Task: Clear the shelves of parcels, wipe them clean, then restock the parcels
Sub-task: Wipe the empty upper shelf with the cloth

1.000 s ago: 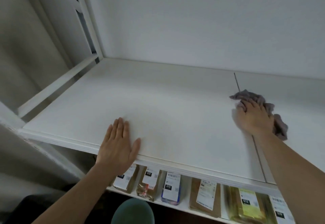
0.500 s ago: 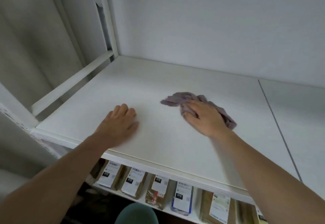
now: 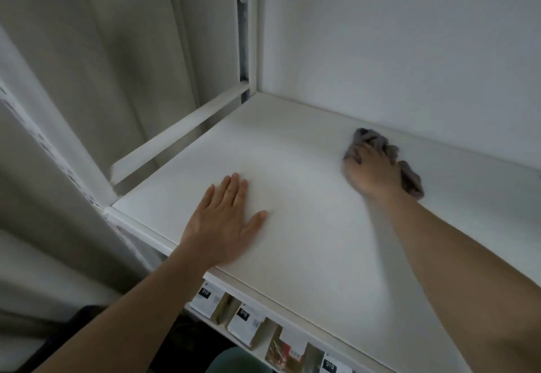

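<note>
A white shelf board (image 3: pixel 307 243) fills the middle of the view with no parcels on it. My left hand (image 3: pixel 222 223) lies flat on it near the front left corner, fingers straight and together. My right hand (image 3: pixel 373 172) presses a crumpled grey cloth (image 3: pixel 409 179) onto the board near the back wall; its fingers curve over the cloth, and motion blur hides whether they grip it. Several brown parcels (image 3: pixel 248 325) with white labels stand on the lower shelf under the front edge.
A white upright post (image 3: pixel 251 35) and a side rail (image 3: pixel 178 135) frame the shelf's left end. The white back wall (image 3: pixel 409 50) closes the rear. A dark green rounded object (image 3: pixel 237 362) sits low at the bottom edge.
My right hand has swept the cloth from the middle of the board toward the back wall. My left hand has flattened out from a curled pose. The view has shifted left.
</note>
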A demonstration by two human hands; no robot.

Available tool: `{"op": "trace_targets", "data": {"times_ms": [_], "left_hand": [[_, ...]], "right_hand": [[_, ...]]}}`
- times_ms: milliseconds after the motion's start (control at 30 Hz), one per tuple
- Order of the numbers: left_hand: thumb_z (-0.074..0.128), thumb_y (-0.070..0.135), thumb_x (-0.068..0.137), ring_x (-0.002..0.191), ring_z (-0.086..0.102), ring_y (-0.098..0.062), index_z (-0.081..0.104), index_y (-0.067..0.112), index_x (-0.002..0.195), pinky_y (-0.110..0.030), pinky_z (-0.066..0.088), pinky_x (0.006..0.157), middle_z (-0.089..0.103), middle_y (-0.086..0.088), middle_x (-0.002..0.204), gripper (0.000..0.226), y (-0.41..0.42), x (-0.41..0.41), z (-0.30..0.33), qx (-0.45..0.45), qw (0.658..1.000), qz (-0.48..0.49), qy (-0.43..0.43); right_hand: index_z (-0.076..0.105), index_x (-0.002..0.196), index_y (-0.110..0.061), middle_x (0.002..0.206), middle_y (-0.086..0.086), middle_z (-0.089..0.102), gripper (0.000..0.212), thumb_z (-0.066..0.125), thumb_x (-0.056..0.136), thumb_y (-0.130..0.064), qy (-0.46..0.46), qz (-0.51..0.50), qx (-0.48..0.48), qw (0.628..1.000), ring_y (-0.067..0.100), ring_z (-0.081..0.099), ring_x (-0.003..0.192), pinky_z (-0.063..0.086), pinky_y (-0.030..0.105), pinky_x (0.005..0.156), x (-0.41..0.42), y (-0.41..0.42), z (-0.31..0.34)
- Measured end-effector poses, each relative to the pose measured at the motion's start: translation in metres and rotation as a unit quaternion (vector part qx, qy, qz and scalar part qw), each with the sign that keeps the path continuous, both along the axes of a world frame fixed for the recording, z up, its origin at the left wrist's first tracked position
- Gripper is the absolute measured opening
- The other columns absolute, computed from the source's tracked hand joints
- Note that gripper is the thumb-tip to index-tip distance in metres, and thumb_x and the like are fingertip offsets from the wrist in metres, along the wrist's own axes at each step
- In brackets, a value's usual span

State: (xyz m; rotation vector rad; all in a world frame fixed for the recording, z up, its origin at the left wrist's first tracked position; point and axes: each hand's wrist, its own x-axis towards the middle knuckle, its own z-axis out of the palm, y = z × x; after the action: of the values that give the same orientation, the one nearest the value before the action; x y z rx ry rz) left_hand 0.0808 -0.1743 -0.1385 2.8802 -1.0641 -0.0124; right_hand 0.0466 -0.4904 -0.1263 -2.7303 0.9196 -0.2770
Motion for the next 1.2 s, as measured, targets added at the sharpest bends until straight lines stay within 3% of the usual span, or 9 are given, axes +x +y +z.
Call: {"op": "trace_targets", "data": {"times_ms": [233,333,467,567,767,833,933,1067,1200], "left_hand": [[-0.004,0.071,0.082,0.147,0.014,-0.015,0.015,0.023,0.154,-0.03,0.012,0.118,0.017,0.003,0.16,0.088,0.008,0.015,0.016,-0.022,0.999,-0.025,0.036],[-0.007,0.064,0.082,0.135,0.035,-0.022,0.032,0.028,0.146,-0.034,0.026,0.112,0.036,-0.001,0.144,0.082,0.016,0.028,0.021,-0.018,0.999,-0.025,-0.009],[-0.012,0.07,0.08,0.148,-0.011,-0.034,-0.004,0.025,0.154,-0.046,-0.011,0.119,-0.008,-0.015,0.161,0.087,0.017,0.029,0.01,-0.006,0.994,0.108,0.001],[-0.01,0.073,0.082,0.146,-0.019,-0.034,-0.016,0.024,0.152,-0.044,-0.013,0.118,-0.016,-0.015,0.16,0.086,0.016,0.03,0.005,-0.026,0.993,0.116,0.016],[0.006,0.072,0.087,0.148,-0.018,-0.023,-0.005,0.024,0.155,-0.036,-0.009,0.12,-0.01,-0.006,0.162,0.084,0.02,0.033,0.013,-0.104,0.984,0.112,0.091],[0.028,0.06,0.095,0.147,0.015,-0.015,0.023,0.025,0.153,-0.027,0.01,0.12,0.022,0.0,0.16,0.067,0.027,0.035,0.018,-0.268,0.939,0.136,0.168],[0.058,0.024,0.096,0.094,0.06,0.001,0.06,0.02,0.118,-0.016,0.047,0.085,0.06,0.003,0.119,0.023,0.044,0.034,0.022,-0.482,0.838,0.201,0.159],[0.063,-0.003,0.087,0.079,0.054,-0.002,0.063,0.016,0.107,0.0,0.04,0.073,0.049,0.004,0.109,0.028,0.072,0.026,0.017,-0.474,0.828,0.296,0.048],[0.068,-0.002,0.085,0.07,0.055,0.001,0.065,0.013,0.099,0.001,0.041,0.067,0.053,0.001,0.104,0.021,0.098,0.013,0.022,-0.482,0.807,0.34,0.026]], "right_hand": [[0.061,0.126,-0.034,0.143,-0.012,0.053,0.033,0.051,0.096,-0.042,-0.078,0.267,-0.004,0.961,0.01,0.043,0.136,0.037,0.038,0.11,-0.02,0.045,0.002],[0.065,0.114,-0.029,0.129,-0.002,0.063,0.036,0.038,0.096,-0.045,-0.076,0.062,-0.052,0.994,0.026,0.056,0.118,0.046,0.039,0.097,-0.048,-0.029,0.005],[0.052,0.136,-0.016,0.148,0.017,0.041,0.06,0.022,0.093,-0.045,0.017,-0.147,-0.027,0.989,0.042,0.036,0.134,0.027,0.058,0.112,-0.014,-0.075,0.001],[0.035,0.147,-0.003,0.155,0.024,0.025,0.062,0.026,0.097,-0.039,0.021,-0.17,-0.004,0.985,0.042,0.02,0.143,0.011,0.054,0.118,0.035,-0.063,0.003],[0.045,0.142,-0.008,0.15,0.021,0.037,0.056,0.028,0.098,-0.038,0.008,0.026,-0.02,0.999,0.042,0.032,0.138,0.023,0.055,0.115,0.16,0.011,0.001],[0.052,0.135,-0.015,0.146,0.018,0.044,0.058,0.022,0.092,-0.041,0.01,0.114,-0.027,0.993,0.04,0.038,0.134,0.029,0.054,0.112,0.194,0.044,0.002],[0.058,0.124,-0.018,0.142,0.011,0.05,0.044,0.029,0.095,-0.033,-0.004,0.277,-0.036,0.96,0.033,0.044,0.128,0.036,0.043,0.104,0.218,0.108,0.005],[0.059,0.103,-0.019,0.119,0.005,0.06,0.022,0.041,0.097,-0.03,-0.039,0.43,-0.049,0.901,0.027,0.05,0.112,0.038,0.038,0.082,0.205,0.187,0.003],[0.063,0.11,-0.025,0.122,0.0,0.06,0.029,0.041,0.096,-0.036,-0.052,0.493,-0.03,0.868,0.024,0.049,0.118,0.042,0.04,0.092,0.174,0.227,0.001]]}}
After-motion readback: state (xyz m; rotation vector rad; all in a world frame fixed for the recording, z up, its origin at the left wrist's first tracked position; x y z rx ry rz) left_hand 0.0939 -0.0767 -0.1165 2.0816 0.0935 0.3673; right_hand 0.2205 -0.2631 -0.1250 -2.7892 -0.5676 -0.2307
